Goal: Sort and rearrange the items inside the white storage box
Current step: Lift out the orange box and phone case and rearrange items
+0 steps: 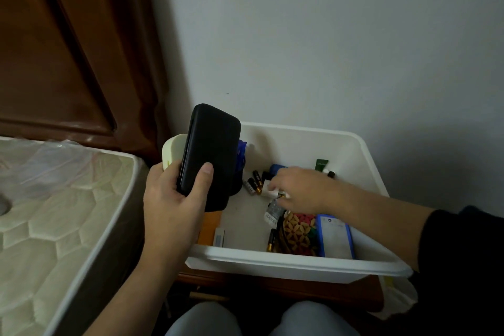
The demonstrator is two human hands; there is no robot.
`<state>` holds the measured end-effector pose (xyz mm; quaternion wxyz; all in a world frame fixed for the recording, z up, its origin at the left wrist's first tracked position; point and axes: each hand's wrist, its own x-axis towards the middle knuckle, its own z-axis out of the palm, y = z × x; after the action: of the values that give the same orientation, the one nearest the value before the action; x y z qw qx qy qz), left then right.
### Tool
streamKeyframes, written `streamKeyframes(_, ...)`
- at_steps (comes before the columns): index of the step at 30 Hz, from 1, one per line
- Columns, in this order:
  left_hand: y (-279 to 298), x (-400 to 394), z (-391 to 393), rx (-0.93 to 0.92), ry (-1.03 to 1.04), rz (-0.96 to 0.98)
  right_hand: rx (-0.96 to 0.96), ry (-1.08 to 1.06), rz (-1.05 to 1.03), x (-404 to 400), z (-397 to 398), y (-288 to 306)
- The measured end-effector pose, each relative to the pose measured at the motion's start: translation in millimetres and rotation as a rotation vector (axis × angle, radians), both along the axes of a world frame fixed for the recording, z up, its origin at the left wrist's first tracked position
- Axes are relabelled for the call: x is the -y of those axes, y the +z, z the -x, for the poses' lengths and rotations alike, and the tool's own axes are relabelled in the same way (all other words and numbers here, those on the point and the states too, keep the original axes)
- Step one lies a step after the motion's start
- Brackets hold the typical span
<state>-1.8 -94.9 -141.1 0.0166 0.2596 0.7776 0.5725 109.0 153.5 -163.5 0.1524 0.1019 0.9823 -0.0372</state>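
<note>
The left hand (174,199) grips a black case (210,153) upright above the white storage box (300,262); the right hand's (297,188) fingers pinch a small white item (272,191) inside.

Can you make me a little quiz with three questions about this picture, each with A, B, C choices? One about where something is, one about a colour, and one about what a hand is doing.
1. Where is the blue phone case?
A. on the mattress
B. in the near right corner of the white box
C. on the floor

2. What colour is the case held up by the left hand?
A. black
B. red
C. yellow

3. What is the right hand doing?
A. resting on the person's knee
B. holding the black case
C. reaching down among the small things in the box

Answers: 1 B, the phone case lies against the box's front wall on the right. 2 A, the case is plainly black. 3 C, the fingers are down by the batteries, touching a small white item.
</note>
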Motion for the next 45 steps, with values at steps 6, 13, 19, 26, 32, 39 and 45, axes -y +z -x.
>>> streamKeyframes(6, -1.5, 0.4, 1.7, 0.049, -0.019, -0.021, 0.134, 0.183, -0.305, 36.3, 40.1, -37.2)
streamKeyframes(13, -3.1, 0.3, 3.5, 0.021, -0.012, -0.009, 0.238, 0.116, -0.707, 52.8, 61.7, -54.7)
streamKeyframes(19, -1.6, -0.3, 3.2, 0.02, -0.017, -0.012, 0.154, 0.016, -0.414, 47.8, 55.9, -23.7)
streamKeyframes(26, 1.5, -0.4, 0.7, -0.016, -0.018, 0.0, -0.079, -0.513, 1.687, 39.5, 20.0, 43.0)
streamKeyframes(32, 1.3, -0.4, -0.6, -0.12, -0.128, 0.045, -0.464, -0.604, 1.662, 51.0, 13.4, 36.7)
streamKeyframes(39, -8.2, -1.2, 2.6, -0.05, -0.037, -0.004, -0.414, -0.897, 1.288, 15.3, -11.6, 15.1)
streamKeyframes(45, -7.4, -0.9, 0.6, -0.062, -0.033, -0.002, -0.163, -1.018, 1.064, 32.3, 15.0, -11.6)
